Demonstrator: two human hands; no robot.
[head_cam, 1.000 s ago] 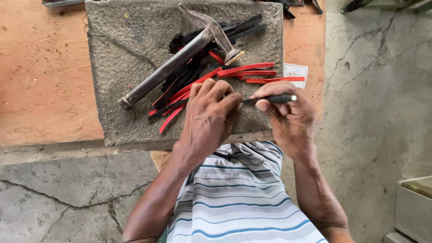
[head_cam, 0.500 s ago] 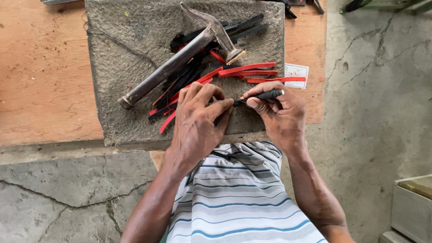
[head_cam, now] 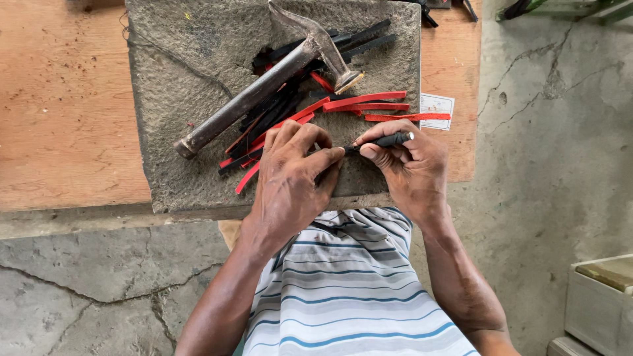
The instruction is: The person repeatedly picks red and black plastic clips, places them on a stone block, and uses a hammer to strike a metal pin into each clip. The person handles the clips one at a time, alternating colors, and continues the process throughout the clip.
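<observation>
Pinching a thin black strip (head_cam: 386,140) between our left hand (head_cam: 293,175) and right hand (head_cam: 412,168), both clamped at its ends, we are judging it light and bendy.

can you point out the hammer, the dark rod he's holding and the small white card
hammer (head_cam: 264,89), head view, middle of its metal handle.
dark rod (head_cam: 386,140), head view, the stretch showing between the right hand's fingers.
small white card (head_cam: 437,105), head view, its centre, on the wooden board beside the stone slab.

Small white rectangular label (head_cam: 437,110), red print, flat on wooden board (head_cam: 66,118) beside stone slab (head_cam: 198,53) right edge.
</observation>
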